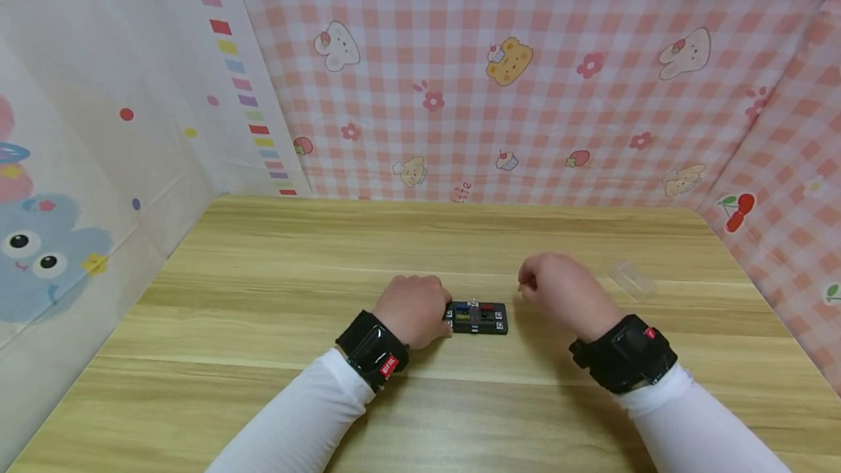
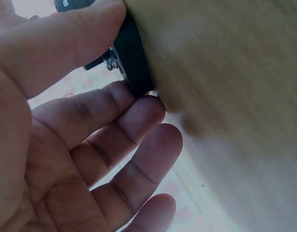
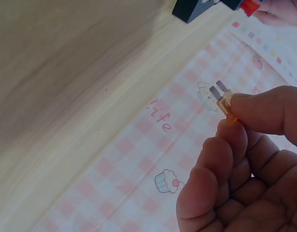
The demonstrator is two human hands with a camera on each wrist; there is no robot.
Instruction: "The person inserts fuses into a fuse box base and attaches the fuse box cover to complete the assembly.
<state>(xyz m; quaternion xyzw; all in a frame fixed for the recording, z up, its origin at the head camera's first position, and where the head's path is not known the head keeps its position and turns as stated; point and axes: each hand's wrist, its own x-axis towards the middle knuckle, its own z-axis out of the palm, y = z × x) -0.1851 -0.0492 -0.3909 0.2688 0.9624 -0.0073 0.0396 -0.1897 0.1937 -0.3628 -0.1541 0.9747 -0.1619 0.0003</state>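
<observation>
A small black fuse box (image 1: 482, 317) with coloured blade fuses in its slots lies flat on the wooden table (image 1: 263, 327). My left hand (image 1: 442, 317) holds its left end; in the left wrist view the thumb (image 2: 81, 34) lies on top of the fuse box (image 2: 135, 67) and the fingers (image 2: 139, 108) touch its edge. My right hand (image 1: 523, 286) hovers just right of and behind the box. Its thumb and forefinger pinch an orange blade fuse (image 3: 226, 102), whose two metal prongs point away from the palm.
A clear plastic cover (image 1: 632, 279) lies on the table to the right of my right hand. Patterned cloth walls (image 1: 499, 79) close in the table at the back and on both sides. Black wrist bands (image 1: 374, 349) sit on both white sleeves.
</observation>
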